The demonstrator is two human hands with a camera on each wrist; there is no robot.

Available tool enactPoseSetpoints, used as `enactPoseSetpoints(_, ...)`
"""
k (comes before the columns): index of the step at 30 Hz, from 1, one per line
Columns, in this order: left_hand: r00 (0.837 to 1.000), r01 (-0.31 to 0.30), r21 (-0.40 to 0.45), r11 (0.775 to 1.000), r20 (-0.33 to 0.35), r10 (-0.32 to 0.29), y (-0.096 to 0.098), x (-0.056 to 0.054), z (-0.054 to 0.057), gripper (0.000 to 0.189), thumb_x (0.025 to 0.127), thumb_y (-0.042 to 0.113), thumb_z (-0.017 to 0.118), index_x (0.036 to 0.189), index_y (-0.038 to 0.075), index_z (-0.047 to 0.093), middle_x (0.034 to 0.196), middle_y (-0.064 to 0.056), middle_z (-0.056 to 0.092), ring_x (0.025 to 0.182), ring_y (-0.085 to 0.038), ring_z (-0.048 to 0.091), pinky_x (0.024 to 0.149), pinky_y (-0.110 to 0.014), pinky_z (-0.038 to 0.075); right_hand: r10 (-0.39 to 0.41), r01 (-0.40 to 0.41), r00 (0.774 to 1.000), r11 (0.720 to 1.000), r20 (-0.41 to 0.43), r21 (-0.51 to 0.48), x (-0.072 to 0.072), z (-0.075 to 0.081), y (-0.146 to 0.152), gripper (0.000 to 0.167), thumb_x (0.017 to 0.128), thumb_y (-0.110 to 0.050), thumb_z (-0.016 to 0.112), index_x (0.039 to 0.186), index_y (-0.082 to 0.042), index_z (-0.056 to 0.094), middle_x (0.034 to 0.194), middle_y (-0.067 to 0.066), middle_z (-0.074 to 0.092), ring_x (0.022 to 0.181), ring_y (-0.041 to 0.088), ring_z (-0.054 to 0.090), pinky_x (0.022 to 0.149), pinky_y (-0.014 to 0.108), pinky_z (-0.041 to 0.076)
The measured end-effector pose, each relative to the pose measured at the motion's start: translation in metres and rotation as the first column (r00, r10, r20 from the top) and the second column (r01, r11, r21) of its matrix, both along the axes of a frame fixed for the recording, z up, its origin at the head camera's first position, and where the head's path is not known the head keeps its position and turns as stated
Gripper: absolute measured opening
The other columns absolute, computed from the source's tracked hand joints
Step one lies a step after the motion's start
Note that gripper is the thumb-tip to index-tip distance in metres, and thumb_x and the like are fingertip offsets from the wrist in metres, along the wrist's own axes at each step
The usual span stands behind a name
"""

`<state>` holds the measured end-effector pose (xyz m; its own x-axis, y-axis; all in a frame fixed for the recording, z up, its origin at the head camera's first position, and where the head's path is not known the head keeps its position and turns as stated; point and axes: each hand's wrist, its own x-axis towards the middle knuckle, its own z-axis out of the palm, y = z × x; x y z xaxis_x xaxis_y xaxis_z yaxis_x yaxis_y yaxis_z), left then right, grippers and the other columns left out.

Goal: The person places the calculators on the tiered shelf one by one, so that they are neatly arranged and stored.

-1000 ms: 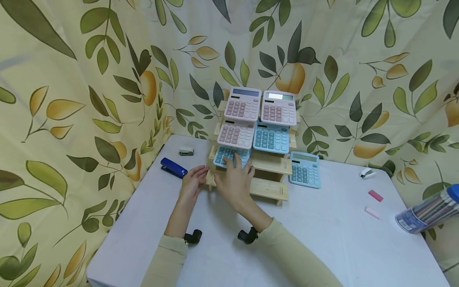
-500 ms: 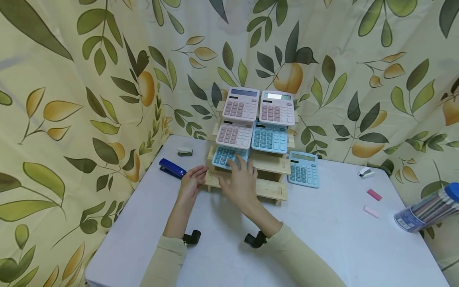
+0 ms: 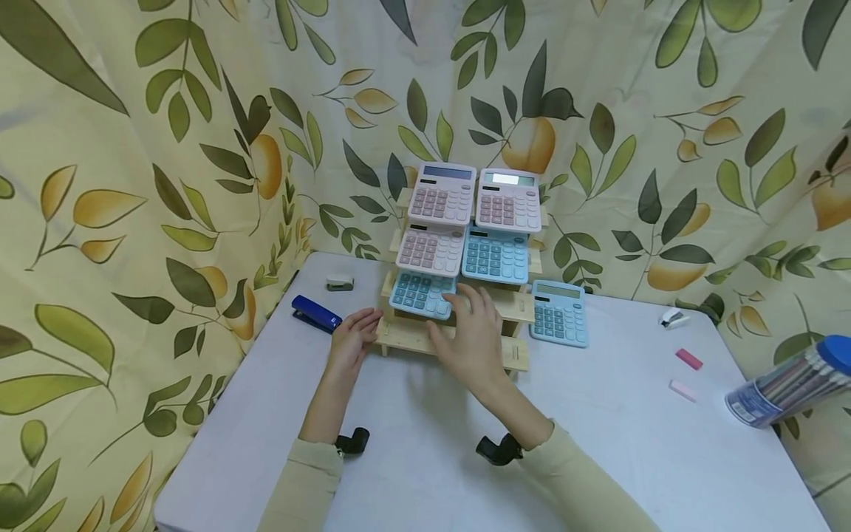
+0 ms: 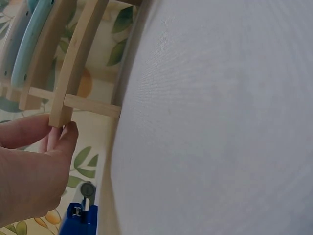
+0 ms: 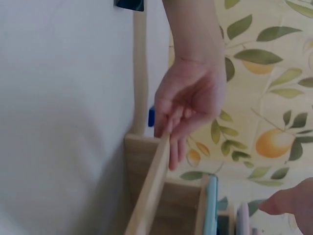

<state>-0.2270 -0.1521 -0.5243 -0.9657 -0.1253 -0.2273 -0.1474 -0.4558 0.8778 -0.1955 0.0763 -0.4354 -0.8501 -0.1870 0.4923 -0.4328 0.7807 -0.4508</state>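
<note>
A tiered wooden rack stands on the table with pink and blue calculators on its steps. My left hand grips the left end of its lowest step; in the left wrist view, thumb and fingers lie on either side of the plank end. A blue calculator sits on the step above, at the left. Beside its right edge is my right hand, fingers loosely bent over the rack; whether the fingertips touch the calculator I cannot tell. Only part of that hand shows in the right wrist view.
Left of the rack lie a blue stapler and a small white one. Another blue calculator rests right of it. Farther right are a small white object, two pink erasers and a tub of pencils.
My right hand has slid right, from over the keys of the lower blue calculator to its right edge. The left hand keeps its grip on the rack.
</note>
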Motion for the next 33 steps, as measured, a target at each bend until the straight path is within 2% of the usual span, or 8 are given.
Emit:
enactPoseSetpoints(7, 1.000, -0.009, -0.001, 1.000, 0.009, 0.009, 0.000, 0.000, -0.001, 0.066, 0.086, -0.026, 0.047, 0.149, -0.007, 0.046, 0.149, -0.025, 0.055, 0.141, -0.031, 0.052, 0.114, -0.033, 0.046, 0.001, -0.003, 0.994, 1.000, -0.108, -0.022, -0.003, 0.007, 0.025, 0.048, 0.086, -0.025, 0.084, 0.126, -0.002, 0.067, 0.146, 0.021, 0.054, 0.142, 0.054, 0.039, 0.114, 0.076, 0.028)
enactPoseSetpoints(14, 1.000, -0.005, -0.001, 1.000, 0.015, 0.005, -0.001, -0.001, -0.002, 0.065, 0.086, -0.025, 0.048, 0.148, -0.006, 0.048, 0.148, -0.024, 0.056, 0.141, -0.030, 0.052, 0.112, -0.031, 0.048, -0.021, 0.014, 0.985, 0.999, -0.171, -0.043, -0.010, 0.011, 0.052, 0.047, 0.086, -0.022, 0.084, 0.124, 0.000, 0.068, 0.142, 0.025, 0.056, 0.139, 0.054, 0.043, 0.117, 0.072, 0.029)
enactPoseSetpoints(18, 1.000, -0.001, 0.002, 1.000, 0.013, 0.001, -0.001, -0.002, -0.003, 0.066, 0.087, -0.025, 0.048, 0.149, -0.005, 0.047, 0.148, -0.023, 0.056, 0.140, -0.029, 0.052, 0.114, -0.032, 0.046, -0.036, 0.026, 0.983, 0.998, -0.181, -0.056, -0.013, 0.012, 0.065, 0.047, 0.085, -0.022, 0.084, 0.123, 0.000, 0.068, 0.141, 0.026, 0.057, 0.138, 0.055, 0.043, 0.115, 0.071, 0.033)
enactPoseSetpoints(26, 1.000, 0.011, -0.003, 1.000, 0.014, -0.011, -0.001, -0.001, -0.003, 0.066, 0.088, -0.024, 0.048, 0.151, -0.006, 0.045, 0.150, -0.023, 0.055, 0.142, -0.029, 0.051, 0.115, -0.034, 0.045, -0.045, 0.034, 0.980, 0.997, -0.192, -0.063, -0.018, 0.011, 0.085, 0.044, 0.084, -0.020, 0.084, 0.119, 0.003, 0.069, 0.139, 0.025, 0.058, 0.134, 0.047, 0.049, 0.111, 0.066, 0.039)
enactPoseSetpoints(33, 1.000, 0.010, -0.006, 1.000, 0.016, -0.009, -0.001, -0.002, -0.004, 0.065, 0.088, -0.023, 0.048, 0.150, -0.004, 0.046, 0.149, -0.022, 0.055, 0.141, -0.028, 0.051, 0.113, -0.032, 0.047, -0.059, 0.043, 0.975, 0.996, -0.215, -0.074, -0.024, 0.008, 0.100, 0.041, 0.084, -0.019, 0.082, 0.117, 0.004, 0.070, 0.135, 0.027, 0.059, 0.127, 0.048, 0.053, 0.106, 0.063, 0.043)
